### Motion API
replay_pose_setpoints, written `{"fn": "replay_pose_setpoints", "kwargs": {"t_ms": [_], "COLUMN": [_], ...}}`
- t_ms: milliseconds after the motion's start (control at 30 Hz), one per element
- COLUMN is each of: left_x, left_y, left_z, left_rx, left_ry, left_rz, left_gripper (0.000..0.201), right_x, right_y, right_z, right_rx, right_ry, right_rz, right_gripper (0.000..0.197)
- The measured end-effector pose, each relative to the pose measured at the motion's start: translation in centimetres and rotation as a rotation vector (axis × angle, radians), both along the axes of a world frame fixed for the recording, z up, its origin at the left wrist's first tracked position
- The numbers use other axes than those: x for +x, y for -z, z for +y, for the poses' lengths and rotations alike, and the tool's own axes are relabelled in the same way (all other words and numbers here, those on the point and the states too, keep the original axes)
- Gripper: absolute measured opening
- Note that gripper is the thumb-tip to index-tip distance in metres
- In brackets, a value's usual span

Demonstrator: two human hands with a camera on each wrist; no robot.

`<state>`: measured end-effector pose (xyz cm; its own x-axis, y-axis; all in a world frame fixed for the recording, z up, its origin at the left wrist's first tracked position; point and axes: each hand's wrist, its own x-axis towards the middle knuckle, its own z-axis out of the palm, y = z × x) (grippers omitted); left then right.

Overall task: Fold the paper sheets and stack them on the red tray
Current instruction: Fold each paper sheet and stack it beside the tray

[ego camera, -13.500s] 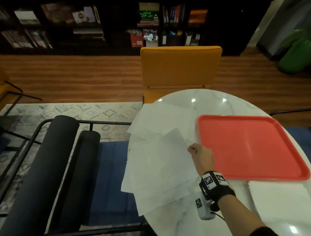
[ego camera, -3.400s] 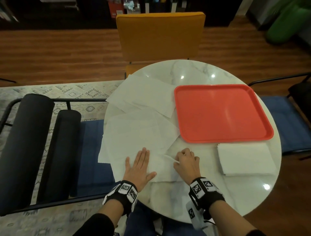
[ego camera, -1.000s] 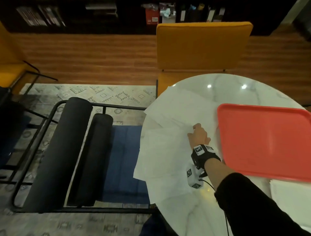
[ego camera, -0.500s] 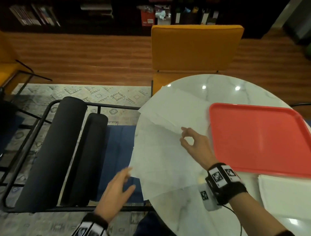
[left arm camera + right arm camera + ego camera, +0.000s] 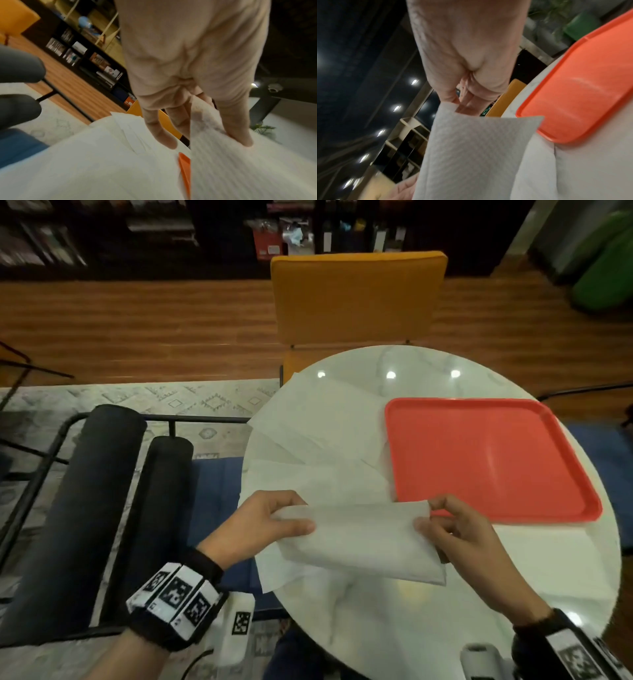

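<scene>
A white paper sheet (image 5: 359, 539) is lifted over the near part of the round table and doubled over on itself. My left hand (image 5: 274, 518) pinches its left corner, thumb on top; in the left wrist view the paper sheet (image 5: 223, 155) passes between thumb and fingers. My right hand (image 5: 442, 522) pinches the right corner; the right wrist view shows the paper sheet (image 5: 474, 155) hanging from that pinch. The red tray (image 5: 486, 457) lies bare on the right of the table, its near left corner just behind the sheet. Several unfolded sheets (image 5: 318, 440) overlap left of the tray.
A folded white sheet (image 5: 534, 546) lies on the white marble table (image 5: 411, 628) in front of the tray. An orange chair (image 5: 356, 299) stands at the far side. Black padded rolls (image 5: 102, 491) on a metal frame sit left of the table.
My left hand came up from below the table edge and took the sheet's left corner. The sheet, flat half a second ago, is now lifted and doubled over between both hands.
</scene>
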<state>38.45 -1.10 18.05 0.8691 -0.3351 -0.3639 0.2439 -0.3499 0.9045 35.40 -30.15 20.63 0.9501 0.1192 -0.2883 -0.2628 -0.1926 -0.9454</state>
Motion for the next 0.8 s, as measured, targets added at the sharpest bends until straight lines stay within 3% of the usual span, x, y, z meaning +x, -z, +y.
{"fn": "replay_pose_setpoints", "kwargs": {"t_ms": [167,333,467,700,800], "left_x": [0.7,2.0,2.5,0.1,-2.4], "left_y": [3.2,7.9,9.4,9.1,9.3], "left_z": [-0.8,-2.2,-3.0,-2.9,-2.7], "left_rx": [0.049,0.267,0.38,0.242,0.213], "left_ry": [-0.058,-0.035,-0.069,-0.187,-0.156], "left_rz": [0.031,0.031,-0.015,-0.16,-0.17], "left_gripper": [0.009,0.005,0.004,0.007,0.014], "right_x": [1.1,3.4,4.5,2.1,-0.1], "right_y": [3.7,9.6,11.9,11.1,11.5], "right_z": [-1.0,-1.6,-2.1,-3.4,-3.9], "right_rx": [-0.007,-0.255,-0.472,-0.437,-0.462], "right_ry": [0.077,0.014,-0.021,0.092,0.042], "right_rz": [0.162,0.222,0.147,0.0,-0.043], "right_gripper": [0.004,0.011,0.017,0.014,0.021]}}
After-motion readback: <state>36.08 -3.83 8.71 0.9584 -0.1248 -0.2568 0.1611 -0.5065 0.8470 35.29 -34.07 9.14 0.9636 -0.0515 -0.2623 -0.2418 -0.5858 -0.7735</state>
